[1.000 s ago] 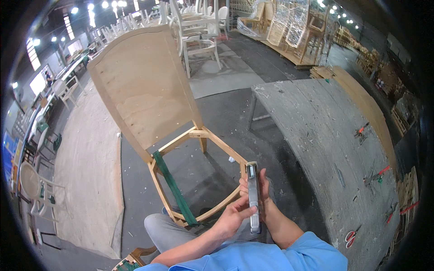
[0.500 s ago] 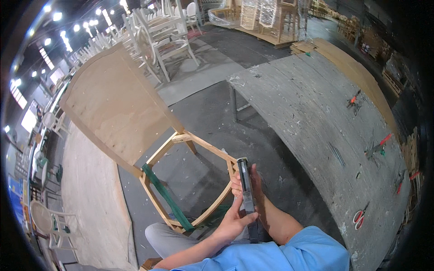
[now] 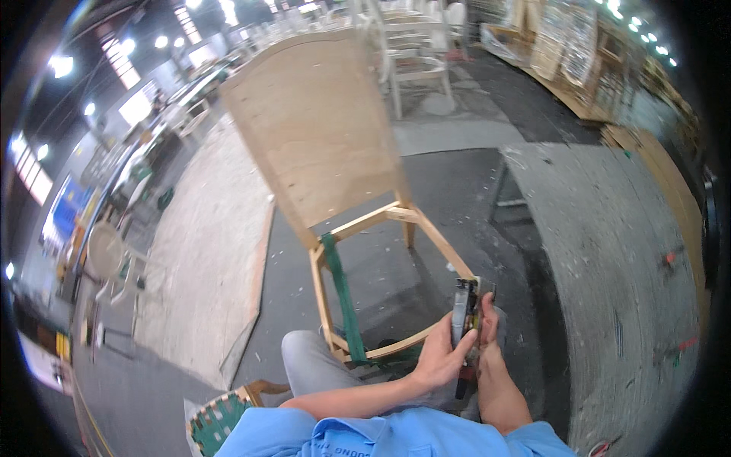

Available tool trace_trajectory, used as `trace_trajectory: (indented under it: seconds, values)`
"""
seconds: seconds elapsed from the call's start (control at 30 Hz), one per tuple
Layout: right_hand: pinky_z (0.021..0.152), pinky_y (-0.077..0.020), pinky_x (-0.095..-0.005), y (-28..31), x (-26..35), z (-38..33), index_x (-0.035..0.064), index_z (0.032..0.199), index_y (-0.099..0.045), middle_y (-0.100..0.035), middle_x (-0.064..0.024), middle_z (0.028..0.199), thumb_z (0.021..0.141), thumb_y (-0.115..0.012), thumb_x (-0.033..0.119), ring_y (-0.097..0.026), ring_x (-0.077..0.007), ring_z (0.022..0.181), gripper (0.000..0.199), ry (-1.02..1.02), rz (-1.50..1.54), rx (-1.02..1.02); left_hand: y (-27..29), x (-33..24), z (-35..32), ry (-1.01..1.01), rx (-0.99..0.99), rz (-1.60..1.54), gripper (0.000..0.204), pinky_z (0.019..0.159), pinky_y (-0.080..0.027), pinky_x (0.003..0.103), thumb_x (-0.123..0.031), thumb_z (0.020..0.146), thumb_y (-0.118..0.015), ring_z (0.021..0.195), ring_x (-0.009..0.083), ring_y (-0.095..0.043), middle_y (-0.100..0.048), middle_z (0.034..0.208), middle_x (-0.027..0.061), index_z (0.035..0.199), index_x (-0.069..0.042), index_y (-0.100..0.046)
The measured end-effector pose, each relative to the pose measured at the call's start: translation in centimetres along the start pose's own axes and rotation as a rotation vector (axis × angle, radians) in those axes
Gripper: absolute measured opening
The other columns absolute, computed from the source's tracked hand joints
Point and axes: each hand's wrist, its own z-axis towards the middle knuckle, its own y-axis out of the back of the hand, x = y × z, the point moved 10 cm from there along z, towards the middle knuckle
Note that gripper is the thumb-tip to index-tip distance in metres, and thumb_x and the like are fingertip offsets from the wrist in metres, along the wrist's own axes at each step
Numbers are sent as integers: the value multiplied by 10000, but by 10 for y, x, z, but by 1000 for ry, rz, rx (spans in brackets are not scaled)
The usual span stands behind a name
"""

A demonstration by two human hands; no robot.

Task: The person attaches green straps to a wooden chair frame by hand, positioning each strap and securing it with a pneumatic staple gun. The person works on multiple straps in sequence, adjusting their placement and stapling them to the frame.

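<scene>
Both my hands hold a dark grey and black staple gun [image 3: 463, 312] upright in front of me, beside the seat corner of a wooden chair frame. My left hand [image 3: 442, 354] wraps its near side, the thumb lying along its body. My right hand [image 3: 489, 327] is against its right side, some of its fingers hidden behind the tool. The chair frame [image 3: 449, 247] has a tall plywood back [image 3: 316, 126] and an open seat of pale wood rails. One green webbing strap [image 3: 344, 305] runs across the left part of the seat.
A worn grey worktable [image 3: 601, 221] stands to the right, with red-handled tools [image 3: 670, 260] and scissors [image 3: 604, 447] on it. A pale mat [image 3: 205, 244] covers floor at left. At lower left is a seat with woven green webbing [image 3: 217, 423]. White chair frames [image 3: 417, 65] stand behind.
My view has swung left, so the chair and worktable sit further right in the picture. The staple gun has been turned in my hands and shows a different side.
</scene>
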Motion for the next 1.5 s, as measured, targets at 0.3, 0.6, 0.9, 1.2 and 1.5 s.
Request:
trace_trajectory:
  seconds: [0.3,0.6,0.9,1.2,1.5]
  values:
    - [744,-539,-318,-17,7,-12,108,1078,-694,-696,-4,927,1007,-592,581,-672,-156,819,489,35,-150,-13,2,18,11,192,48,-160,458,843,-503,401,-384,1086,-521,973,260,-626,-623,1020,225,1290,18,-440]
    - [881,-550,-399,156,202,-43,70,1197,-671,-705,-112,1076,957,-602,662,-687,-253,981,642,13,-636,-444,50,135,14,547,123,-262,514,794,-530,326,-436,1064,-548,878,163,-611,-657,1038,76,1365,-20,-591]
    - [954,-527,-454,272,373,-64,45,1331,-606,-656,-184,1238,922,-676,605,-678,-303,1076,696,147,-1299,-964,193,182,-68,507,-516,421,256,916,-533,483,-208,929,-654,1031,396,-674,-712,1031,214,1098,-37,-743]
    - [1028,-505,-509,285,449,-104,20,1464,-541,-606,-256,1400,886,-749,547,-670,-353,1172,809,95,-1851,-1415,298,193,-52,767,-809,484,464,1061,-472,483,-276,913,-674,1227,435,-574,-587,1313,288,1321,-59,-639]
    - [962,-517,-421,82,248,40,6,1211,-664,-707,-179,1191,996,-667,323,-685,-296,1094,383,501,-1423,-604,296,283,-45,1142,-498,117,915,888,-578,467,-628,789,-798,1105,356,-691,-649,1311,243,1354,60,-583]
